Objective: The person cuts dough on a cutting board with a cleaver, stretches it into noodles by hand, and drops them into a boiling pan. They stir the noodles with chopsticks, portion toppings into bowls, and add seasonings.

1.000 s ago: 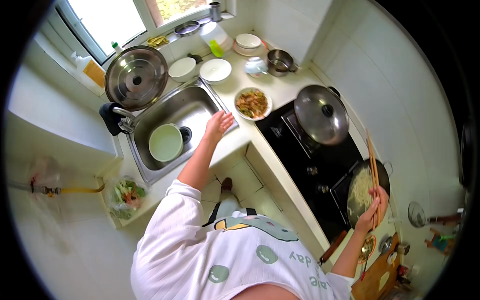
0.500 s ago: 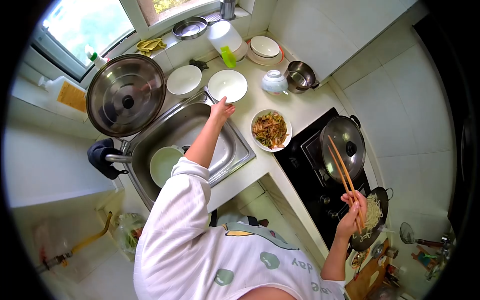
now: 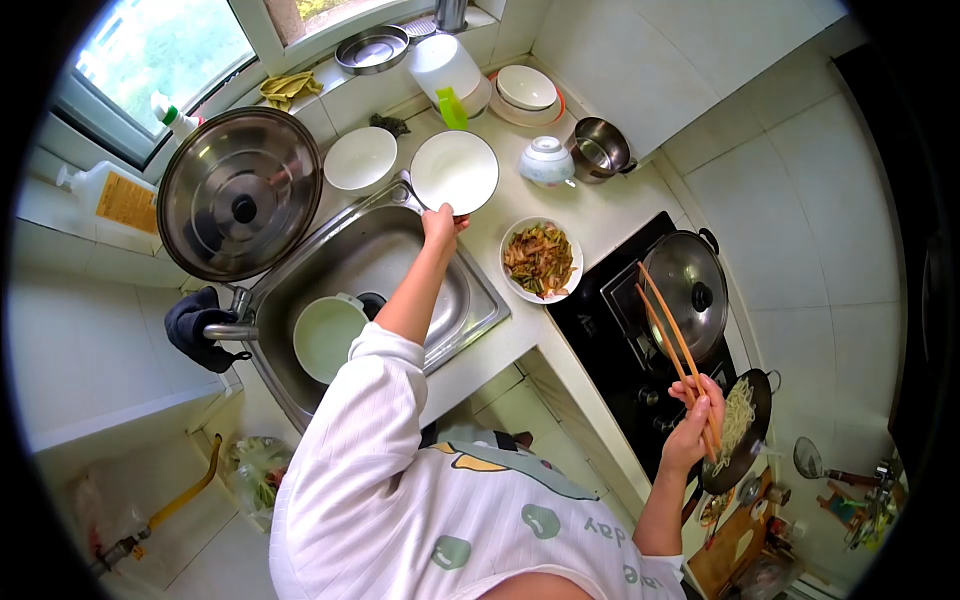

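Note:
My left hand (image 3: 443,228) is closed on the near rim of a white plate (image 3: 455,172) at the back of the counter, beside the sink. The plate looks slightly raised. Another white plate (image 3: 360,160) lies to its left. In my right hand (image 3: 697,412) is a pair of long wooden chopsticks (image 3: 672,335), their tips pointing away over the stove. Just right of that hand, a dark wok (image 3: 752,440) holds pale noodles (image 3: 738,415). A plate of cooked sliced food (image 3: 540,260) stands on the counter between my hands.
The steel sink (image 3: 470,310) contains a pale green basin (image 3: 330,340). A large lid (image 3: 240,195) leans at the left. On the black stove (image 3: 600,320) stands a pan with a glass lid (image 3: 690,300). An upturned bowl (image 3: 546,162) and a steel pot (image 3: 600,150) are at the back.
My left hand has closed on the plate's rim, and the plate has come up a little. The chopsticks in my right hand have swung slightly left.

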The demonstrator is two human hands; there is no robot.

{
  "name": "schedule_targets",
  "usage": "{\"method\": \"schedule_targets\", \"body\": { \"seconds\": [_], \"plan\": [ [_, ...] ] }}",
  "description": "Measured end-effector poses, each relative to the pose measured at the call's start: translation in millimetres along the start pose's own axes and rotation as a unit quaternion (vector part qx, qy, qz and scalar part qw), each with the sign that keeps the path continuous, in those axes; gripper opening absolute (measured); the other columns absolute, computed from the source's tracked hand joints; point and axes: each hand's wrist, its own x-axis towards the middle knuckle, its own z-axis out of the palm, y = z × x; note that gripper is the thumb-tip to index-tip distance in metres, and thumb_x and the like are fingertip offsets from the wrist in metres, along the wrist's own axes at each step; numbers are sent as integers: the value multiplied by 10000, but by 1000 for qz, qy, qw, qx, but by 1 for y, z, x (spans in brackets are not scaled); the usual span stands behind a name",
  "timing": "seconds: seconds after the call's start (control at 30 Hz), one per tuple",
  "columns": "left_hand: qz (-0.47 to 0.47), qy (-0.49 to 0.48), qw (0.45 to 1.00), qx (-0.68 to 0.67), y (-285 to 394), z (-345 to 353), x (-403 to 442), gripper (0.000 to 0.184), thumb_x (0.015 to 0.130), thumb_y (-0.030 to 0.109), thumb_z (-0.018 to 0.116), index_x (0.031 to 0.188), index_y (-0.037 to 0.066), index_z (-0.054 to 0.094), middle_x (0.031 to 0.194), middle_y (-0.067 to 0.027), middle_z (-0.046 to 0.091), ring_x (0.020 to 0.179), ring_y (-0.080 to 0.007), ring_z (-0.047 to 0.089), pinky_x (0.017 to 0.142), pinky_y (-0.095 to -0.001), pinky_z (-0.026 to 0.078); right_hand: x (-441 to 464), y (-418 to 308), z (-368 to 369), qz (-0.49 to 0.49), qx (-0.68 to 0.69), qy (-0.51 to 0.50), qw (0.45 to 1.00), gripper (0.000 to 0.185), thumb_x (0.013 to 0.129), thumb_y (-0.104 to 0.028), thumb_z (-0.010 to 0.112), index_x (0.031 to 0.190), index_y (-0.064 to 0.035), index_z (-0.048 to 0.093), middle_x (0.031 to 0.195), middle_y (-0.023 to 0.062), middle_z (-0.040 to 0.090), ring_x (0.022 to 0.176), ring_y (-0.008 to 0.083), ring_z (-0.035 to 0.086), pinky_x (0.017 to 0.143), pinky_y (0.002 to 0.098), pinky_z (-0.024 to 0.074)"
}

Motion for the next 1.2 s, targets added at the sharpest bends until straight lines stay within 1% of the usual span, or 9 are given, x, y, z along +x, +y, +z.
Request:
{"method": "schedule_targets", "body": {
  "seconds": [0.1,0.17,0.37,0.43,0.63,0.7,0.9,0.97,1.2],
  "plan": [
    [9,-118,993,1,-7,-27,-18,238,803,60,474,976,-96,521,852,-202,623,639,-218,602,515,-298,497,-4,-4,-3,-16,5,4,1000,301,970,-131,357,1161,69,475,1011,166,567,820,220,614,740,335,535],
    [-71,-252,925,-276,-13,-41,-37,256,800,49,486,1024,-70,520,885,-202,617,675,-199,570,562,-270,485,-7,-8,-3,-17,12,4,1000,303,971,-132,357,1162,73,472,1013,169,568,824,221,615,740,337,537],
    [-178,-306,795,-492,-21,-69,-102,313,836,42,510,1128,-65,479,945,-175,543,657,-136,449,521,-203,430,-20,-22,-12,-35,32,9,999,312,970,-132,354,1165,85,464,1015,182,573,836,230,621,748,337,537],
    [-242,-478,611,-583,-23,-81,-113,311,853,63,518,1132,-67,477,950,-180,544,658,-131,449,489,-201,407,-25,-26,-16,-40,45,14,998,312,970,-130,355,1165,87,465,1014,184,576,834,232,623,752,338,539],
    [-264,-493,583,-589,0,-93,-147,453,874,105,512,1279,-65,397,956,-198,556,659,-130,436,481,-199,398,-45,-38,-29,-55,47,33,997,306,966,-125,359,1161,81,475,1012,184,586,840,230,625,747,343,538],
    [-262,-490,598,-578,12,-92,-158,190,875,151,499,1012,24,533,870,-86,536,625,-135,453,464,-223,402,-52,-40,-32,-56,52,50,996,294,950,-89,357,1127,95,502,1006,185,560,816,232,619,714,340,547],
    [-255,-507,608,-556,18,-95,-173,328,918,166,446,1203,6,425,793,-75,511,624,-144,445,463,-228,401,-72,-39,-43,-34,64,74,995,290,950,-85,363,1129,96,501,1008,191,560,822,235,619,724,338,553],
    [-239,-548,579,-554,11,-94,-172,442,920,167,471,1272,-94,414,930,-226,578,640,-135,445,453,-210,403,-78,-37,-46,-35,72,73,994,289,953,-88,364,1129,95,502,1009,190,559,824,234,619,727,338,551],
    [-287,-534,628,-488,-11,-98,-178,410,922,155,476,1254,-83,436,930,-225,579,633,-140,444,448,-199,398,-100,-35,-58,-5,84,107,991,259,942,-74,408,1112,80,527,996,184,580,837,238,625,744,343,541]
  ]
}}
